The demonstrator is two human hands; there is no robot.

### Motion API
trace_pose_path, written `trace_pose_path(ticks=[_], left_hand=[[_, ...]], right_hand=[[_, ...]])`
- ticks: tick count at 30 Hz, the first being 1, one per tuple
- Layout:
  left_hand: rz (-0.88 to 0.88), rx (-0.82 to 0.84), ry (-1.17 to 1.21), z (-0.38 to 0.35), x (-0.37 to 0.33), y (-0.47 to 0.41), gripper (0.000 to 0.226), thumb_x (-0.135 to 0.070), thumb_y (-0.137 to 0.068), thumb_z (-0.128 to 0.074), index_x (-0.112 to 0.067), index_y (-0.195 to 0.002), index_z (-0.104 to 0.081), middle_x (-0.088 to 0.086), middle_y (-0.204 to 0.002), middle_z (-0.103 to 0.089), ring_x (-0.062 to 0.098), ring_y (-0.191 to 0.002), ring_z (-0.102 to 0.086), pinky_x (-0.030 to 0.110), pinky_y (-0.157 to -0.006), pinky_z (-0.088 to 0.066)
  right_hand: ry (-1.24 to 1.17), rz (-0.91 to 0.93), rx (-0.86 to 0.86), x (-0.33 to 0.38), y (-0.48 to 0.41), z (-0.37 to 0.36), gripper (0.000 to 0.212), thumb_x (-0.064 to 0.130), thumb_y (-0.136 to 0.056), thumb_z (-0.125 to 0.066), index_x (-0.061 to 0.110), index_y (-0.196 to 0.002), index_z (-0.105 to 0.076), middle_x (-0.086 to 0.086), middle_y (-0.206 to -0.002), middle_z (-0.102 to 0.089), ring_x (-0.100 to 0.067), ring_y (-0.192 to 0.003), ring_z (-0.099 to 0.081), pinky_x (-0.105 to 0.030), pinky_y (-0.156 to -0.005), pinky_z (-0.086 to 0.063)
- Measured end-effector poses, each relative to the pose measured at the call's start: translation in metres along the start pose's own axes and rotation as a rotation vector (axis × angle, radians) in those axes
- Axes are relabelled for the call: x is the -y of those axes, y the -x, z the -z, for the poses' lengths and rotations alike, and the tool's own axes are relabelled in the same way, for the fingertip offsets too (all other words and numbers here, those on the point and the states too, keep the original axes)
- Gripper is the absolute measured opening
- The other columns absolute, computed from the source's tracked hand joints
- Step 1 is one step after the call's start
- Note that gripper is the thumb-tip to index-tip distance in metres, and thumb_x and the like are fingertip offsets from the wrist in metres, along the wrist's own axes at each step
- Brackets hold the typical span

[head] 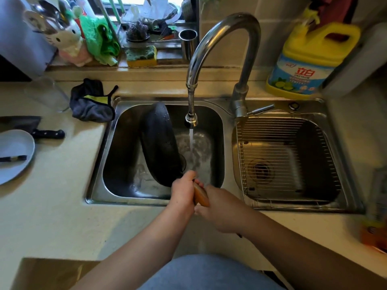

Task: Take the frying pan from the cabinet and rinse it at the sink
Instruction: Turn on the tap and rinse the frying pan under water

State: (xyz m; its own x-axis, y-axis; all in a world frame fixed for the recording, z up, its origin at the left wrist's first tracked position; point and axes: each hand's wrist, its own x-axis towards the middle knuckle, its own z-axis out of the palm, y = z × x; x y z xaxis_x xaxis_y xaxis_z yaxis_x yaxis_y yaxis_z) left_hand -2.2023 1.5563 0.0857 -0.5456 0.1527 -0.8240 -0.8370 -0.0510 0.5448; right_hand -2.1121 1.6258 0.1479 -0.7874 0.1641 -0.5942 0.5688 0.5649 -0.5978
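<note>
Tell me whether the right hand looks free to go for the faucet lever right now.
Probably not as things stand: the right hand is wrapped on the frying pan handle together with the left hand. The path to the faucet lever looks open; it would have to release its grip first.

Count, by kind:
- steel sink basins: two, left (98,164) and right (343,164) of centre
- black frying pan (161,147): one
- curved chrome tap (222,49): one
- yellow detergent jug (310,59), upper right: one
- bare hands: two, left (182,191), right (222,208)
</note>
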Motion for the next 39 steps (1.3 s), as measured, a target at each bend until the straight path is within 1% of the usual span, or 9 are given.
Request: trace_pose_path(ticks=[5,11,14,16,18,21,29,34,39], left_hand=[[-0.042,0.001,-0.153,-0.009,-0.005,-0.001,0.021,-0.023,-0.081,-0.066,-0.002,-0.082,-0.066,0.013,-0.067,-0.068,0.029,-0.065,-0.069,0.046,-0.068,-0.059],[-0.073,0.037,-0.269,-0.017,-0.011,-0.002,0.028,-0.031,-0.084,-0.069,-0.004,-0.083,-0.062,0.009,-0.063,-0.056,0.025,-0.061,-0.059,0.034,-0.060,-0.048],[-0.096,0.035,-0.349,-0.019,-0.016,-0.003,0.027,-0.031,-0.086,-0.068,-0.005,-0.083,-0.063,0.008,-0.064,-0.061,0.022,-0.058,-0.063,0.029,-0.052,-0.053],[-0.119,0.000,-0.415,-0.022,-0.018,-0.004,0.025,-0.030,-0.085,-0.067,-0.005,-0.081,-0.065,0.011,-0.071,-0.065,0.026,-0.066,-0.066,0.035,-0.061,-0.057],[-0.140,-0.023,-0.453,-0.026,-0.022,-0.006,0.024,-0.027,-0.083,-0.067,-0.005,-0.076,-0.065,0.013,-0.072,-0.064,0.026,-0.066,-0.065,0.031,-0.061,-0.054],[-0.156,-0.055,-0.519,-0.033,-0.028,-0.006,0.023,-0.027,-0.082,-0.066,-0.006,-0.074,-0.063,0.008,-0.065,-0.062,0.021,-0.054,-0.060,0.021,-0.045,-0.046],[-0.308,-0.103,-0.633,-0.044,-0.030,-0.003,0.022,-0.027,-0.075,-0.064,-0.012,-0.062,-0.057,0.000,-0.052,-0.055,0.017,-0.050,-0.054,0.025,-0.050,-0.041],[-0.281,-0.033,-0.562,-0.042,-0.029,0.005,0.033,-0.033,-0.072,-0.061,-0.006,-0.091,-0.060,0.005,-0.072,-0.059,0.020,-0.063,-0.058,0.033,-0.060,-0.048],[-0.226,0.082,-0.569,-0.041,-0.046,0.014,0.018,-0.029,-0.070,-0.062,-0.011,-0.070,-0.058,-0.001,-0.051,-0.053,0.014,-0.047,-0.053,0.029,-0.051,-0.043]], right_hand=[[-0.285,-0.032,0.192,-0.012,-0.016,0.036,0.010,0.029,-0.093,-0.061,0.019,-0.093,-0.062,-0.004,-0.070,-0.060,-0.013,-0.052,-0.058,-0.027,-0.047,-0.050],[-0.606,-0.136,0.278,-0.016,-0.024,0.050,0.019,0.022,-0.096,-0.059,0.008,-0.085,-0.063,0.004,-0.047,-0.056,-0.008,-0.039,-0.052,-0.022,-0.039,-0.044],[-0.770,-0.177,0.299,-0.019,-0.025,0.049,0.015,0.018,-0.097,-0.059,0.005,-0.090,-0.061,0.003,-0.054,-0.058,-0.007,-0.042,-0.052,-0.020,-0.038,-0.043],[-0.873,-0.193,0.311,-0.020,-0.025,0.049,0.012,0.016,-0.097,-0.058,0.004,-0.093,-0.060,0.000,-0.061,-0.058,-0.008,-0.044,-0.051,-0.019,-0.037,-0.043],[-0.983,-0.214,0.324,-0.021,-0.025,0.050,0.010,0.014,-0.097,-0.058,0.003,-0.096,-0.058,-0.003,-0.066,-0.058,-0.008,-0.045,-0.051,-0.018,-0.036,-0.043],[-1.120,-0.251,0.327,-0.023,-0.026,0.050,0.011,0.014,-0.097,-0.058,0.003,-0.098,-0.058,-0.004,-0.068,-0.058,-0.007,-0.045,-0.051,-0.017,-0.035,-0.044],[-1.522,-0.333,0.415,-0.021,-0.024,0.047,0.011,0.017,-0.096,-0.056,0.006,-0.096,-0.054,-0.004,-0.062,-0.056,-0.007,-0.040,-0.051,-0.018,-0.031,-0.044],[-1.727,-0.308,0.445,-0.015,-0.015,0.040,0.025,0.016,-0.079,-0.064,0.007,-0.100,-0.054,-0.006,-0.063,-0.057,-0.010,-0.040,-0.055,-0.020,-0.032,-0.047],[-1.782,-0.262,0.415,0.003,-0.005,0.045,0.026,0.023,-0.081,-0.066,0.004,-0.098,-0.058,-0.006,-0.063,-0.059,-0.012,-0.041,-0.060,-0.022,-0.036,-0.053]])
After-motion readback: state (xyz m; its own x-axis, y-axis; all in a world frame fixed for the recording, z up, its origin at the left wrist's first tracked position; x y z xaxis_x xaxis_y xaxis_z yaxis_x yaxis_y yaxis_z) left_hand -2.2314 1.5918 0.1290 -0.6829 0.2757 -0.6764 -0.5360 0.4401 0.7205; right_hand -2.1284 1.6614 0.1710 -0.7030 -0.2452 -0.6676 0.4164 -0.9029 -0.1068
